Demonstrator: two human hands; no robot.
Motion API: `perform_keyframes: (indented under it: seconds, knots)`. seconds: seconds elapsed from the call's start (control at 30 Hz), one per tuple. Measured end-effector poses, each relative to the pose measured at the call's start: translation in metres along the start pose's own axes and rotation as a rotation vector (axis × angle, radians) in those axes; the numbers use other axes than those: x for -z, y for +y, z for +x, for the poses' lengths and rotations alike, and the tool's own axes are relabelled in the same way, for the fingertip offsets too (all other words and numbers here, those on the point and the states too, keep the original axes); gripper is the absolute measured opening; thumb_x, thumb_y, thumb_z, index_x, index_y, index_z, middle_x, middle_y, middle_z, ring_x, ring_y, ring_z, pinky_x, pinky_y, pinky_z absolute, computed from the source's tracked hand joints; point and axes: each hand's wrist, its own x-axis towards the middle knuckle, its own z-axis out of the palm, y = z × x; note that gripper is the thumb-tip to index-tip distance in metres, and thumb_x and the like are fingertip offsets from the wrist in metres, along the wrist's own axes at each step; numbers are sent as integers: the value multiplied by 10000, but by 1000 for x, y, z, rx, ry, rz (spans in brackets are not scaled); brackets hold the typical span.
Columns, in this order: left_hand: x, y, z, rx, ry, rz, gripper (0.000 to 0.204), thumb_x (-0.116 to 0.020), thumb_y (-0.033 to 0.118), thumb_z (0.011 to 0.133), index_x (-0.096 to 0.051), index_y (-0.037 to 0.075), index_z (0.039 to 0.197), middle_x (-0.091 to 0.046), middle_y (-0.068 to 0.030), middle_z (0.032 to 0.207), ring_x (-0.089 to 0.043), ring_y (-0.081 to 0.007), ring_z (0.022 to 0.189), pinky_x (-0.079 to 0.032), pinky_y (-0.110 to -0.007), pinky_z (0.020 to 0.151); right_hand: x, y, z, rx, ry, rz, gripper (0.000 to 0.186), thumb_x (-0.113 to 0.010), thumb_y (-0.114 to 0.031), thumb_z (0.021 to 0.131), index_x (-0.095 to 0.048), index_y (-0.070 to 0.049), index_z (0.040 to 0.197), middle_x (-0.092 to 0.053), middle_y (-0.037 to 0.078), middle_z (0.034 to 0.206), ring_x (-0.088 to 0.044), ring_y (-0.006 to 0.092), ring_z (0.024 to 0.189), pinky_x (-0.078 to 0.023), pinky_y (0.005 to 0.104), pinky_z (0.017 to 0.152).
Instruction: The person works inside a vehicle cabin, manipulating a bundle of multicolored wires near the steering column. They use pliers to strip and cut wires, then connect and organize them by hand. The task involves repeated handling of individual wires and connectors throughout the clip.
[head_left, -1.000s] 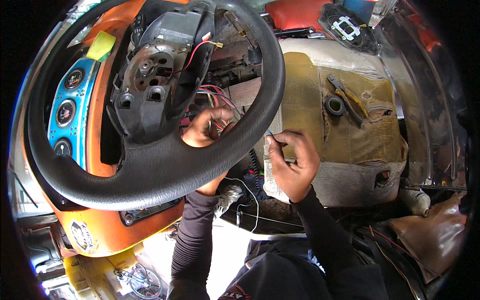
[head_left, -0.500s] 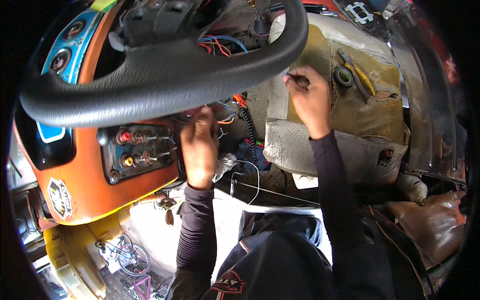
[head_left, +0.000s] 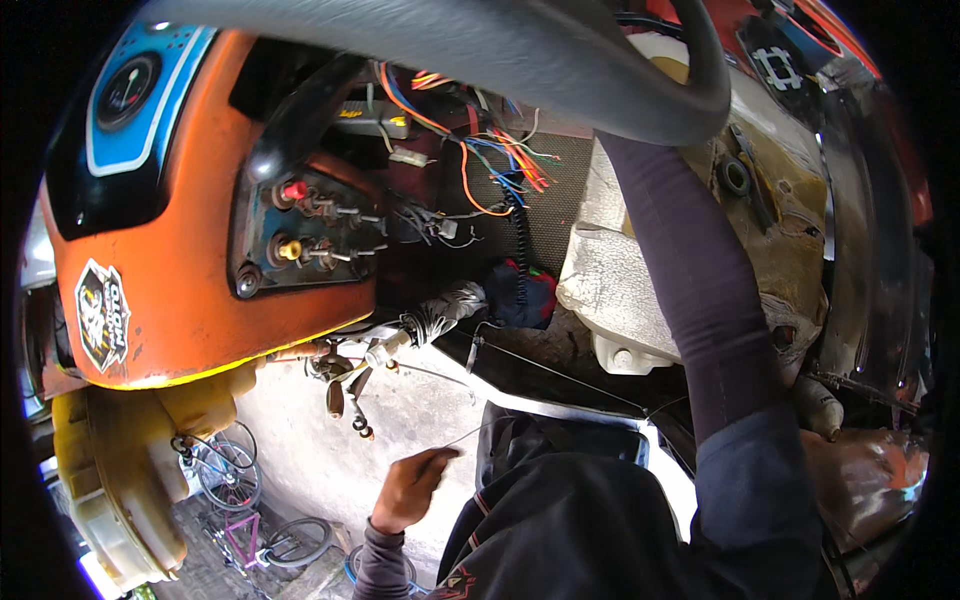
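My left hand (head_left: 408, 490) is closed low in the view, beside my lap, with thumb and fingers pinched on the end of a thin wire (head_left: 470, 435). The wire runs from the fingertips toward my lap. My right forearm (head_left: 680, 270) in its dark sleeve reaches up over the seat; the black steering wheel (head_left: 480, 50) hides my right hand. Below the wheel hangs a bundle of cut, coloured wires (head_left: 520, 165). A white connector (head_left: 408, 156) is near them.
An orange body panel (head_left: 200, 320) with a control plate (head_left: 310, 235) is on the left. On the worn seat (head_left: 640, 290) lie a tape roll (head_left: 735, 177) and pliers (head_left: 762, 205). A plastic-wrapped lever (head_left: 440, 312) stands by the floor opening; a bicycle (head_left: 230, 480) is below.
My left hand has dropped from beneath the wheel to beside my lap. My right hand has moved forward from the seat and out of sight behind the wheel. The view has shifted.
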Motion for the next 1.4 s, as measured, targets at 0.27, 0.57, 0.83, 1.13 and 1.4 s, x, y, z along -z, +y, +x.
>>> perform_keyframes:
  seconds: [0.27, 0.57, 0.83, 1.13, 1.4]
  knots:
    - [15, -307, -84, 432, 823, 357, 322, -584, 293, 1004, -793, 51, 1039, -747, -219, 896, -732, -403, 841, -548, -481, 753, -46, -8, 23, -83, -249, -151, 263, -724, -147, 947, -690, -42, 1186, -705, 110, 1094, -698, 262, 926, -576, 417, 821]
    - [-34, -432, -151, 1065, 980, 523, 379, -740, 333, 897, -753, -9, 1060, -743, -256, 1124, -704, -414, 1094, -560, -476, 933, 71, 11, -7, -314, -251, 435, 251, -696, -136, 977, -669, -30, 1204, -689, 102, 1069, -685, 222, 903, -577, 406, 806]
    - [-44, -130, 28, -220, 419, 206, 269, -728, 173, 940, -746, -1, 1144, -743, -248, 1115, -709, -423, 1067, -567, -441, 903, 92, 23, -90, -555, -285, 783, 241, -672, -126, 1004, -649, -19, 1219, -674, 94, 1047, -675, 185, 883, -578, 396, 794]
    - [-43, 309, 163, -1450, 806, 854, 415, -635, 104, 860, -679, 35, 1268, -669, -194, 1263, -629, -401, 1201, -504, -468, 1038, 78, -11, -117, 32, 70, 222, 130, -614, -114, 1062, -665, -5, 1108, -656, 19, 869, -646, 100, 694, -535, 302, 574]
    - [0, 358, 238, -1406, 429, 1007, 402, -665, 131, 884, -674, 40, 1274, -712, -193, 1193, -694, -389, 1082, -519, -497, 995, 147, -19, -108, -432, -257, 529, 50, -665, 25, 927, -689, 54, 894, -667, 59, 714, -617, 122, 590, -517, 301, 531]
